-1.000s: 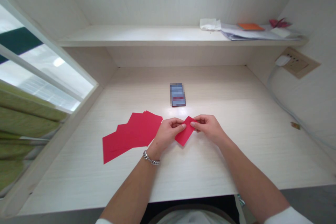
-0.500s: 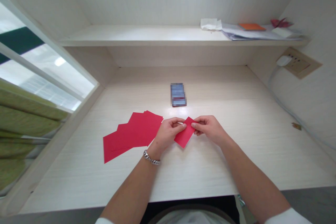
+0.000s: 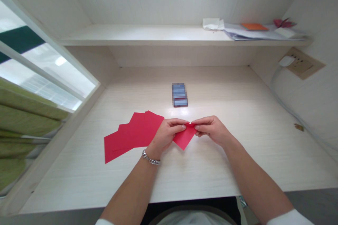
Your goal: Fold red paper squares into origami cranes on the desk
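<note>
A small piece of red paper [image 3: 184,138] is pinched between both hands just above the desk, one corner pointing down toward me. My left hand [image 3: 169,132] grips its upper left part with thumb and fingers. On the upper right edge, my right hand [image 3: 210,127] has it between thumb and fingertips. The top edge looks folded over where the fingertips of both hands nearly meet. Beside my left hand, several overlapping red paper sheets [image 3: 132,132] lie fanned out on the desk.
A pixelated phone-like rectangle [image 3: 180,95] lies beyond my hands on the desk [image 3: 237,98]. The shelf [image 3: 148,35] above bears papers [image 3: 237,32], an orange square [image 3: 254,27] and a red folded paper [image 3: 284,23]. A cable [image 3: 286,103] runs from the wall socket [image 3: 302,64] at right.
The red paper's top corner, which stuck up between my hands, is now folded out of sight, leaving a straighter top edge. My left fingers have stretched toward the right hand.
</note>
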### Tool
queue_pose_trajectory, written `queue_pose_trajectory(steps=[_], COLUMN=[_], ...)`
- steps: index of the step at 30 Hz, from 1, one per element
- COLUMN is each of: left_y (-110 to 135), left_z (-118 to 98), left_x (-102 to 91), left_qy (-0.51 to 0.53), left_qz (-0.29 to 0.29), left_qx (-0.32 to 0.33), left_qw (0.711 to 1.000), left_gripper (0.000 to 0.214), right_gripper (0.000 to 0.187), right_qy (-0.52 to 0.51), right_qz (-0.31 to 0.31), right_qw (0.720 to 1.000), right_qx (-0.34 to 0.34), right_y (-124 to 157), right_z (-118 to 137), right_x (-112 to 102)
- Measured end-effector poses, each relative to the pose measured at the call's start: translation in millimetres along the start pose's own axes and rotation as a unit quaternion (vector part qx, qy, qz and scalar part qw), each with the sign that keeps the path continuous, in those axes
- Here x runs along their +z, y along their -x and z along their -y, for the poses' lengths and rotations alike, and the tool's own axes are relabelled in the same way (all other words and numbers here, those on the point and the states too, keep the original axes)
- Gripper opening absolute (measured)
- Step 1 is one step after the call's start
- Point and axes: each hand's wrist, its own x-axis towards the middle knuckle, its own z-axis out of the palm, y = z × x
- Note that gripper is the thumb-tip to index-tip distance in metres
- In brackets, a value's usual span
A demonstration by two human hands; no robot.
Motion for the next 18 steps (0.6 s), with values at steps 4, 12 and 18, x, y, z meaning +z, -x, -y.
queue_pose_trajectory(steps=[4, 12, 18], left_y=[1.2, -0.2, -0.6], left_z=[-1.9, 2.9, 2.5], left_x=[-0.6, -1.9, -1.5], left_qy=[-0.009, -0.098, -0.182], left_qz=[0.002, -0.001, 0.007], left_qx=[0.002, 0.045, 0.072], left_qw=[1.000, 0.994, 0.981], left_gripper=[0.018, 0.017, 0.019], right_gripper=[0.026, 0.029, 0.030], right_qy=[0.014, 0.052, 0.083], right_qz=[0.020, 0.036, -0.011], right_qw=[1.000, 0.998, 0.996], right_qx=[-0.011, -0.021, -0.004], right_y=[1.1, 4.5, 0.6], right_z=[1.4, 6.5, 1.3], right_x=[-0.1, 2.7, 7.1])
